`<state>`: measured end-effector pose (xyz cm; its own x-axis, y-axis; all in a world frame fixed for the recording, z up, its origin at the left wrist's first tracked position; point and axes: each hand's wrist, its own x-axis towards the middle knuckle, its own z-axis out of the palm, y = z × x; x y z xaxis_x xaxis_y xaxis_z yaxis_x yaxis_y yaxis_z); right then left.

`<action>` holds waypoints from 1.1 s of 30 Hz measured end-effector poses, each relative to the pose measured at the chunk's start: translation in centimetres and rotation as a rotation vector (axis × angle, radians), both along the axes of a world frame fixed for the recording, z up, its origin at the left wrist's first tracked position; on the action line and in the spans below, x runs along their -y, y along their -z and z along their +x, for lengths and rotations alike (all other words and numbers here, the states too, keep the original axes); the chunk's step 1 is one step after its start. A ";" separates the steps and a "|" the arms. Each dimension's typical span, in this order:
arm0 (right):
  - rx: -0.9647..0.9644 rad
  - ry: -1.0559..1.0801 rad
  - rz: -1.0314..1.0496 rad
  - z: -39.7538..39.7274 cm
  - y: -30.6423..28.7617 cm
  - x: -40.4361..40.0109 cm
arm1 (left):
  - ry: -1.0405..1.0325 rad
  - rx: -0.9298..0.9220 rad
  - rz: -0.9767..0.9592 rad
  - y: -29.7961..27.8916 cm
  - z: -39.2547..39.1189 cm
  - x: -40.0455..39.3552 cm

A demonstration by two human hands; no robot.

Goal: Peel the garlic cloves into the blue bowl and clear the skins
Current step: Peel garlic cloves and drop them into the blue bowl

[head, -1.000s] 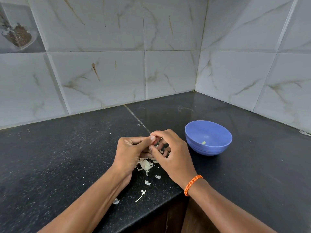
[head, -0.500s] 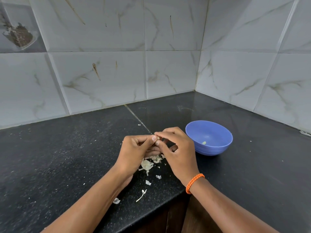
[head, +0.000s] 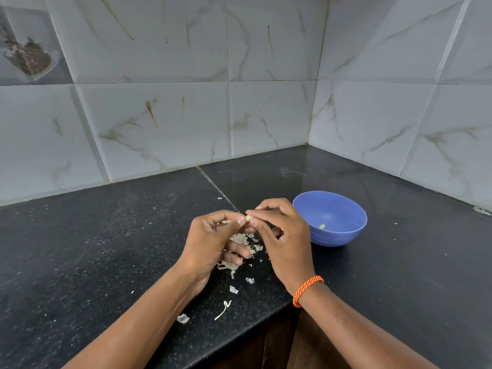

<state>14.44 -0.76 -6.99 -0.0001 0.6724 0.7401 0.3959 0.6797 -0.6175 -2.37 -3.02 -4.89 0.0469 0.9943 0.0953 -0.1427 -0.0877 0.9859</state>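
Both hands work a single garlic clove (head: 248, 217) above the black tabletop (head: 106, 249), just left of the blue bowl (head: 343, 235). The left hand (head: 213, 243) pinches the clove between thumb & forefinger, other fingers loosely curled below; the right hand (head: 282, 235) meets it from the other side, thumb & fingertips (head: 259, 212) closed on the clove's far end, prob. to pick at the skin while the left steadies it. Whether skin is still on the clove is too small to tell.

The hands sit directly over a heap of garlic skins (head: 243, 242), so loosened scraps drop onto one spot w/ a few strays nearer the tabletop's front edge, e.g. a curled strip (head: 223, 310). The bowl stands within short reach on the right, likely so each finished clove can go straight in; one pale peeled clove (head: 322, 226) already lies at its bottom. An orange wristband (head: 306, 290) circles the right wrist.

Judged from this: peeling is early-to-mid stage, & clearing the skins hasn't begun.
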 end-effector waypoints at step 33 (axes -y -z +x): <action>-0.090 -0.049 -0.189 0.4 -0.6 -0.1 | -0.160 -0.166 0.201 0.6 -0.7 -1.1</action>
